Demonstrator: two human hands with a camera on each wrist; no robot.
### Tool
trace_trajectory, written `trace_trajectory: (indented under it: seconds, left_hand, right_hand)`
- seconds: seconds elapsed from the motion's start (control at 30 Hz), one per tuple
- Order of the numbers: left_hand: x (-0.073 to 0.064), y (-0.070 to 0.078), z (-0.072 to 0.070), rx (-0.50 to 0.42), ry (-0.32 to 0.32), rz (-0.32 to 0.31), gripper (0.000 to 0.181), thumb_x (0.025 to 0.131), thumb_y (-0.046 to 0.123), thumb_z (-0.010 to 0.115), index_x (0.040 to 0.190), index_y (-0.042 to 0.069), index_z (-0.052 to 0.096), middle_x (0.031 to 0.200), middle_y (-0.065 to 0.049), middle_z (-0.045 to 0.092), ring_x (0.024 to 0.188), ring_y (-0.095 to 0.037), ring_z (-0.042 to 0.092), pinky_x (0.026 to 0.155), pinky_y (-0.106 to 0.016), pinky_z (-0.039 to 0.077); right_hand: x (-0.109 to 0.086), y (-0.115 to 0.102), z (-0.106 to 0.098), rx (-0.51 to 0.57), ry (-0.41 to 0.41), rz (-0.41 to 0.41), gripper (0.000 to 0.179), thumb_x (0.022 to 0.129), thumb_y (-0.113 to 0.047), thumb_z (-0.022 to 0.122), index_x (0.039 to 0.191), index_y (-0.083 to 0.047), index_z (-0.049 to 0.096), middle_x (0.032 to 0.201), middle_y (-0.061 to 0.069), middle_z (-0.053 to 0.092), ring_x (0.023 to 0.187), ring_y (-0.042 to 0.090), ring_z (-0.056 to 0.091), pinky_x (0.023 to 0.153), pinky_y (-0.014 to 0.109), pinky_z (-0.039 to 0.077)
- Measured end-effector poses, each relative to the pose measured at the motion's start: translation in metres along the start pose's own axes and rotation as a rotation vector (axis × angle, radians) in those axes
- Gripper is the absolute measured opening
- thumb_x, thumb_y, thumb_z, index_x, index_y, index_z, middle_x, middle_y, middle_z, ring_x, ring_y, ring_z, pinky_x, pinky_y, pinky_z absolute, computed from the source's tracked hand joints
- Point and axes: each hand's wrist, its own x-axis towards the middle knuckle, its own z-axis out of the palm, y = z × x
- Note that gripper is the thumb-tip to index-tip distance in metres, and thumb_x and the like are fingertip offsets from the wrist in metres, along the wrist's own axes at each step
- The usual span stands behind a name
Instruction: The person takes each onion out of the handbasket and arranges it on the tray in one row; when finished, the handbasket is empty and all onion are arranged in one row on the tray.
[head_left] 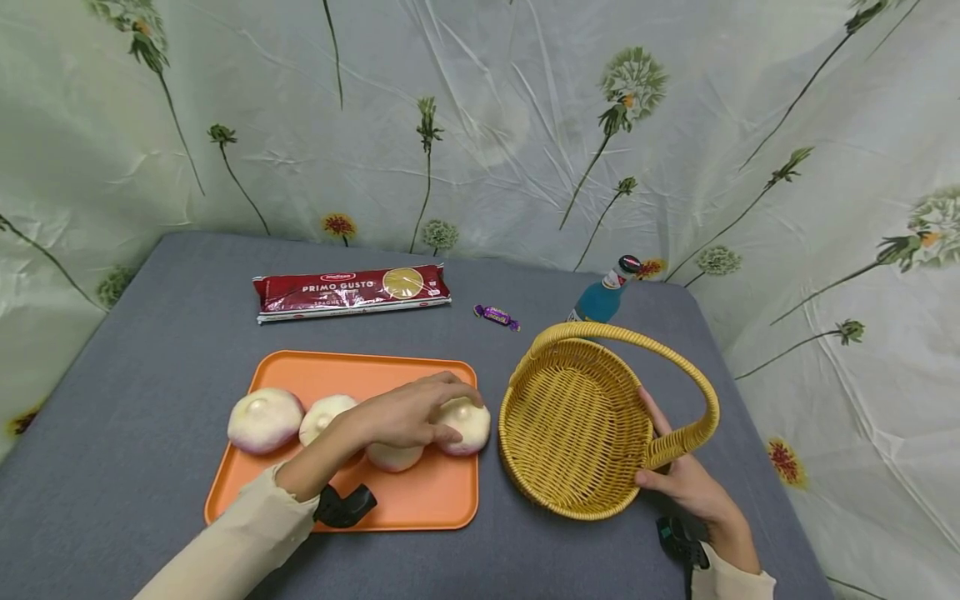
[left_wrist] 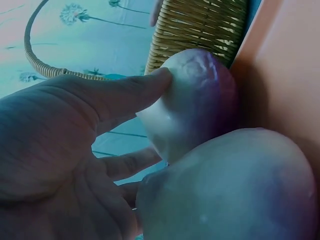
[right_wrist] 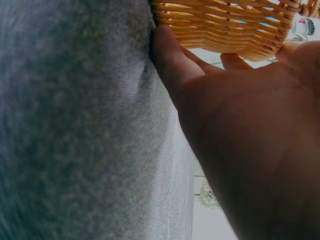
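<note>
Several white turnips with purple sides sit on an orange tray. My left hand is over the tray and grips the rightmost turnip, thumb on the near side and fingers over its far side. In the left wrist view the thumb presses that turnip, with another turnip close beside it. My right hand holds the right side of a yellow wicker basket near the foot of its arched handle. The basket's inside shows bare weave, tipped toward me.
A blue bottle with a dark cap stands behind the basket, partly hidden by it. A purple wrapped candy and a red spaghetti pack lie behind the tray. A floral curtain hangs along the table's back edge.
</note>
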Motion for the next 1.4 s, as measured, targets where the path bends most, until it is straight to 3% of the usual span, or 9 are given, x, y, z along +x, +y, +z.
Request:
trace_trajectory:
  seconds: [0.2, 0.6, 0.97, 1.23, 1.4]
  left_hand:
    - [-0.002, 0.001, -0.001, -0.002, -0.031, -0.038, 0.043, 0.091, 0.024, 0.074, 0.13, 0.016, 0.06, 0.123, -0.004, 0.059, 0.107, -0.018, 0.056, 0.095, -0.04, 0.045]
    - [-0.001, 0.0, -0.001, 0.003, -0.021, -0.04, 0.041, 0.09, 0.028, 0.074, 0.126, 0.014, 0.062, 0.119, -0.002, 0.059, 0.106, -0.016, 0.053, 0.093, -0.035, 0.045]
    - [0.0, 0.0, -0.003, 0.011, -0.008, -0.051, 0.043, 0.09, 0.028, 0.074, 0.128, 0.01, 0.062, 0.125, -0.005, 0.059, 0.113, -0.02, 0.054, 0.097, -0.04, 0.045]
    - [-0.01, 0.007, -0.011, 0.037, 0.089, -0.05, 0.042, 0.095, 0.027, 0.068, 0.132, 0.008, 0.06, 0.135, -0.01, 0.057, 0.129, -0.03, 0.051, 0.107, -0.05, 0.042]
    - [-0.025, 0.011, -0.021, 0.051, 0.193, -0.059, 0.043, 0.097, 0.026, 0.067, 0.137, 0.011, 0.058, 0.138, -0.007, 0.055, 0.129, -0.027, 0.052, 0.105, -0.049, 0.044]
  right_hand:
    - [0.0, 0.0, 0.0, 0.005, 0.0, 0.001, 0.108, 0.091, 0.005, 0.067, 0.161, -0.016, -0.013, 0.161, 0.033, -0.015, 0.145, 0.001, 0.031, 0.099, 0.023, 0.049]
    - [0.0, 0.0, 0.001, -0.034, 0.0, -0.039, 0.107, 0.091, 0.005, 0.067, 0.16, -0.013, -0.012, 0.16, 0.034, -0.016, 0.148, 0.0, 0.024, 0.102, 0.02, 0.045]
    - [0.003, 0.003, -0.001, -0.065, 0.004, -0.036, 0.108, 0.09, 0.005, 0.069, 0.161, -0.012, -0.01, 0.161, 0.032, -0.014, 0.148, -0.001, 0.023, 0.102, 0.019, 0.044]
    - [0.004, 0.004, -0.002, -0.07, 0.01, -0.016, 0.11, 0.089, 0.006, 0.069, 0.161, -0.015, -0.011, 0.163, 0.029, -0.015, 0.148, -0.003, 0.022, 0.102, 0.018, 0.044]
    - [-0.004, 0.001, -0.007, -0.096, 0.026, 0.004, 0.109, 0.093, -0.003, 0.069, 0.16, -0.023, -0.014, 0.164, 0.023, -0.018, 0.145, -0.008, 0.022, 0.101, 0.017, 0.043]
